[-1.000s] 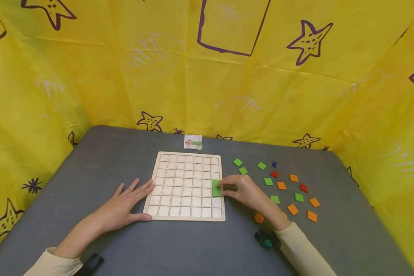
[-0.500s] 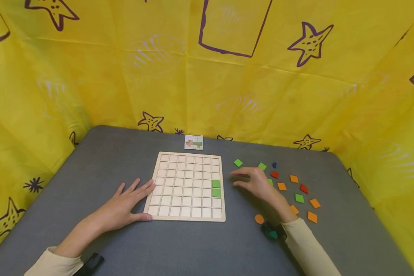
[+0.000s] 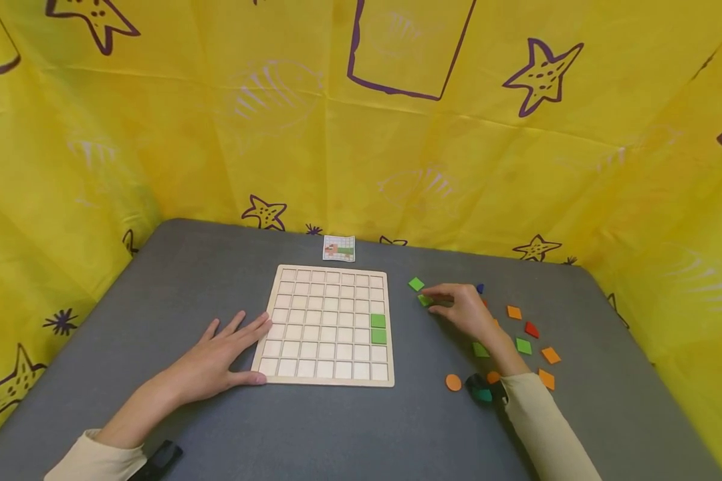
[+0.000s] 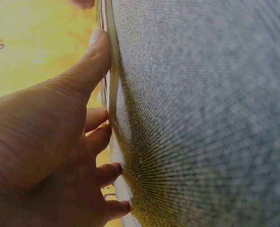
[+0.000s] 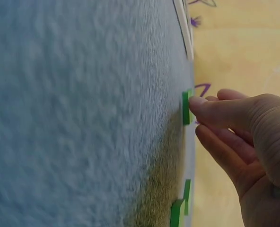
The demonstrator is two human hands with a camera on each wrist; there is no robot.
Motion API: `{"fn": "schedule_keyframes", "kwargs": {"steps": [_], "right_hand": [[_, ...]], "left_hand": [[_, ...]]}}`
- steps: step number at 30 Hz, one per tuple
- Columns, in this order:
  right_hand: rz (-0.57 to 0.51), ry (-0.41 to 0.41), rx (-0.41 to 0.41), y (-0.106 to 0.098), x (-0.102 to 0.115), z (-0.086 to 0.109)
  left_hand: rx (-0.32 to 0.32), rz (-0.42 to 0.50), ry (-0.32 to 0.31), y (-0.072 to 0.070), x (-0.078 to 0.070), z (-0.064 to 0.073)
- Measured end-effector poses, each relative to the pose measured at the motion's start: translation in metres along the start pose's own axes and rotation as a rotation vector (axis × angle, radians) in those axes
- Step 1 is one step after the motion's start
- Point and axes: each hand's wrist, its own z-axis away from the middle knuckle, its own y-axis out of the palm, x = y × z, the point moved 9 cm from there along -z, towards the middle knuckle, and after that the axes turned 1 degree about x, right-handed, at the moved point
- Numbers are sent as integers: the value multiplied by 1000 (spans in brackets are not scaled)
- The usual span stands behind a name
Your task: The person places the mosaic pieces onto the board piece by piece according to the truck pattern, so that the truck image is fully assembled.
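The left hand (image 3: 216,364) lies with fingers spread, touching the left edge of the wooden grid board (image 3: 325,331), where 2 green squares (image 3: 378,321) fill cells of the rightmost column. Right of the board, the right hand (image 3: 466,310) has thumb and forefinger at 1 green tile (image 3: 424,301) on the grey table (image 3: 349,431); whether they pinch it is hard to tell.

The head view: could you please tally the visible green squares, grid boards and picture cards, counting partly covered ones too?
Grid board: 1
Picture card: 1
Green squares on the board: 2
Loose green squares: 4
Total: 8 visible; the right hand may hide more.
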Motion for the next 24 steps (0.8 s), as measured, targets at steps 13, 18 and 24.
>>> {"fn": "schedule_keyframes", "kwargs": {"steps": [13,18,24], "right_hand": [[-19,21,59,-1,-10,-10],[-26,43,99,3,-13,-12],[-48,38,106,3,-11,-12]], "left_hand": [[-2,5,-2,0,-1,0],[-7,3,-3,-1,-1,1],[-12,6,-1,-2,-1,2]]}}
